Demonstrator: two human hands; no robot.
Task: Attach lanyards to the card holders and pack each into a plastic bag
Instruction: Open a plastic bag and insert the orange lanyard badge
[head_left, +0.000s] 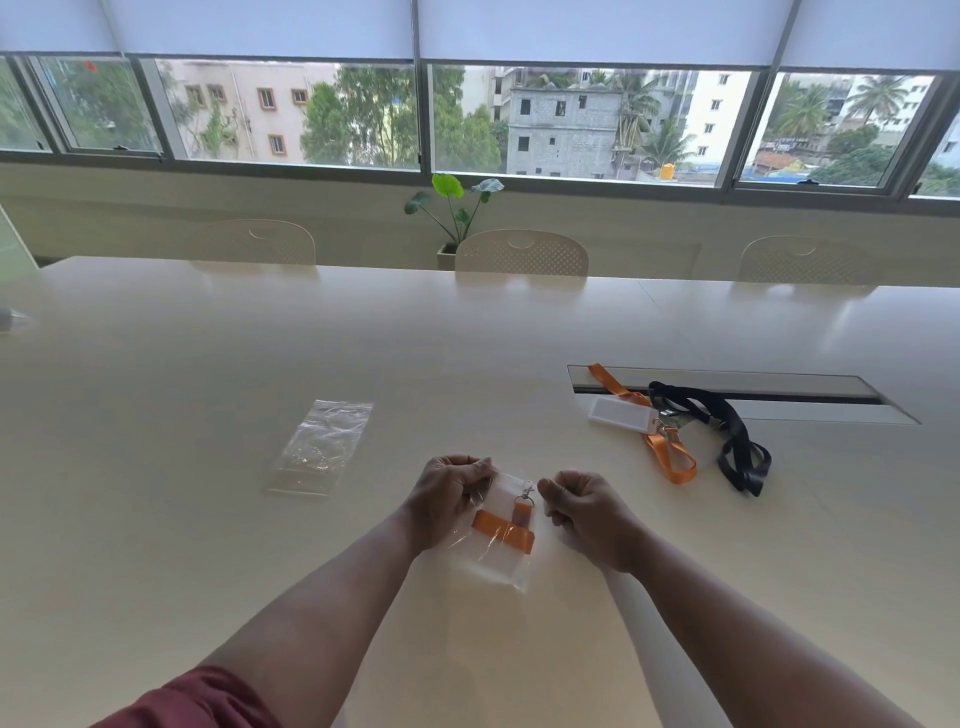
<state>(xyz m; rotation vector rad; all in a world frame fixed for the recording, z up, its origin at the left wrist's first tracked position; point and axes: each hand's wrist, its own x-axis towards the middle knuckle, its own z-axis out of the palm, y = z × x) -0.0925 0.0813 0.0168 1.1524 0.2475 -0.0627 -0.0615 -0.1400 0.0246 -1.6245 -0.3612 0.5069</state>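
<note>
Head view, looking down across a long cream desk (208, 364). Near the front edge of the view, both hands meet at a clear plastic bag (498, 561) that already contains a white card holder with a folded orange lanyard (503, 530) and its metal swivel clip (525, 492). The left hand (447, 499) has its fingers curled around the bag's upper left corner, pinching the film. The right hand (584, 512) is curled at the bag's upper right edge; its fingertips are turned away from the camera, so whether it actually pinches the film cannot be told. The bag's lower end hangs toward the person, just above or on the desk; contact cannot be judged.

To the left of the hands, well apart, a second clear plastic bag (322, 447) lies flat on the desk. To the right and further back, a white rectangular card holder (621, 414) lies clipped to a loose orange ribbon lanyard (670, 457), with a black ribbon lanyard (737, 441) coiled just beside it. Both rest at the near edge of a recessed cable slot (779, 387) in the desk. Perforated cream chair backs (522, 254) stand at the far side, with a green potted plant (457, 208) beneath the windows.
</note>
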